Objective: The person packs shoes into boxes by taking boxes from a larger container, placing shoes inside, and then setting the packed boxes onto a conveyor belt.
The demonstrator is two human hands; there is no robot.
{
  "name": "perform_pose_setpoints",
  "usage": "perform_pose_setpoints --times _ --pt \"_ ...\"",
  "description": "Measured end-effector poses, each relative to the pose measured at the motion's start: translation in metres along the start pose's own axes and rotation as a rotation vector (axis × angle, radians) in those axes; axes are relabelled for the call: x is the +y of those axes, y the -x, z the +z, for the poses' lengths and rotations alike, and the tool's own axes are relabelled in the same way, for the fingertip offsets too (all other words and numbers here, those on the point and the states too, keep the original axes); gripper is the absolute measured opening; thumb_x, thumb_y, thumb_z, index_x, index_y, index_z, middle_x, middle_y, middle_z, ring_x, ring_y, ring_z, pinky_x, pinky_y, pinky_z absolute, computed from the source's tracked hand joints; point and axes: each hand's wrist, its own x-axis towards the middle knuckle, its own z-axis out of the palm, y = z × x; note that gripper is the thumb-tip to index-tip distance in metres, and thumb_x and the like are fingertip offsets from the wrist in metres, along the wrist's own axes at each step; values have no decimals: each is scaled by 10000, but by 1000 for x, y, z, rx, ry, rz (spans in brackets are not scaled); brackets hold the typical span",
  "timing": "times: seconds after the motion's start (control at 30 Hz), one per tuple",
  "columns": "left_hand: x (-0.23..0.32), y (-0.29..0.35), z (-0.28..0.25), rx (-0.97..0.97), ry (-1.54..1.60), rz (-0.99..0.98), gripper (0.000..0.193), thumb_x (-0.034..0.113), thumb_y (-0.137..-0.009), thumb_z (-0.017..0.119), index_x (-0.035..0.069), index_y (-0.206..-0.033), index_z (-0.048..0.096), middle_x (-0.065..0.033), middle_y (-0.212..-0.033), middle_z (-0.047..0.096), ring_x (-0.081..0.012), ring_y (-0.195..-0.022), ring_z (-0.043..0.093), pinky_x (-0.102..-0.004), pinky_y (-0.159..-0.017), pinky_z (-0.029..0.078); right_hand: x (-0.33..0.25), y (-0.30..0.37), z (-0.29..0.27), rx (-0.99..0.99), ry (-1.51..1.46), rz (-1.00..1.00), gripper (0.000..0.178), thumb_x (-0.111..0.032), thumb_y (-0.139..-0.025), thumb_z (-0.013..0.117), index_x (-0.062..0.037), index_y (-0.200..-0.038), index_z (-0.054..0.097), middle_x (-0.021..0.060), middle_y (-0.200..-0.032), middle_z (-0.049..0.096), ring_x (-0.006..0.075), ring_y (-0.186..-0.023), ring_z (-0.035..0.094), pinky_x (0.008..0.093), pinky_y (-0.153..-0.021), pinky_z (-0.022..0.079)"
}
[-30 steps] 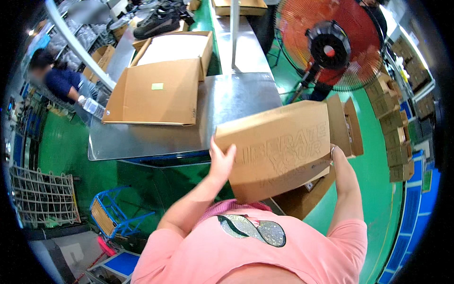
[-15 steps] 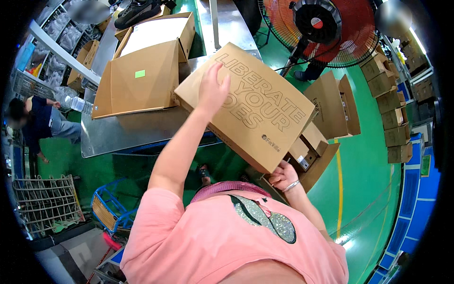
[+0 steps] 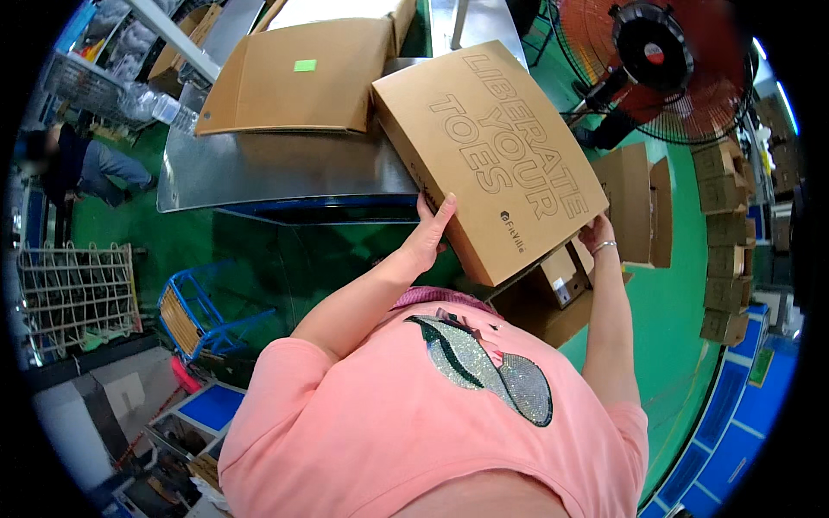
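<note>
A closed brown cardboard shoebox (image 3: 509, 155) with outlined lettering on its lid is held tilted in front of me. My left hand (image 3: 429, 235) grips its left side, the thumb up by the lid's edge and the other fingers partly out of sight along the side wall. At the right near corner, my right hand (image 3: 596, 231) is closed round the box's edge, its fingertips hidden. Below the shoebox stands an open carton (image 3: 561, 324) with smaller boxes inside, partly covered by the one I hold.
Left of the shoebox, an open brown carton (image 3: 302, 82) with a green sticker lies on a metal table (image 3: 294, 173). A large fan (image 3: 652, 52) stands far right, near another open carton (image 3: 639, 203). Stacked boxes (image 3: 725, 259) line the right side. A blue-framed chair (image 3: 194, 315) and a person (image 3: 95, 164) are left.
My left hand has moved from the top of the lid down to the box's left side. The shoebox and my right hand have shifted right and up in view, and the view has turned.
</note>
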Motion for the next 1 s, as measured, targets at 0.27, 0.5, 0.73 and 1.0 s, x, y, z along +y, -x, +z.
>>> perform_pose_setpoints --times 0.27,0.5,0.73,1.0 --pt "-10 -25 -29 49 120 -148 681 695 -676 315 212 -1151 386 19 -1167 387 -163 -1067 340 -456 -827 266 2 11 5 -98 239 189 265 -428 -748 421 -179 -740 513 -24 -566 468 134 -378 328 243 -365 272" --pt "-30 2 -25 -57 174 -159 858 534 -678 532 115 -1271 76 -84 -1323 113 -252 -1211 109 -494 -887 205 59 63 -2 -153 34 67 556 -610 -741 315 -189 -1080 446 -20 -881 543 138 -523 419 221 -391 256" --pt "90 -34 -39 533 -641 1085 612 217 -702 576 -35 -1173 280 -208 -1171 337 -306 -1065 358 -385 -883 296 118 139 24 -416 -119 189 668 -665 -706 265 -158 -1128 370 50 -879 507 62 -339 206 219 -345 258" --pt "132 -50 -32 728 -1449 662 587 460 -661 547 41 -1061 447 -127 -996 497 -234 -961 452 -376 -810 322 112 154 45 -337 -104 251 594 -670 -677 343 -181 -999 447 33 -694 518 61 -325 216 198 -331 230"
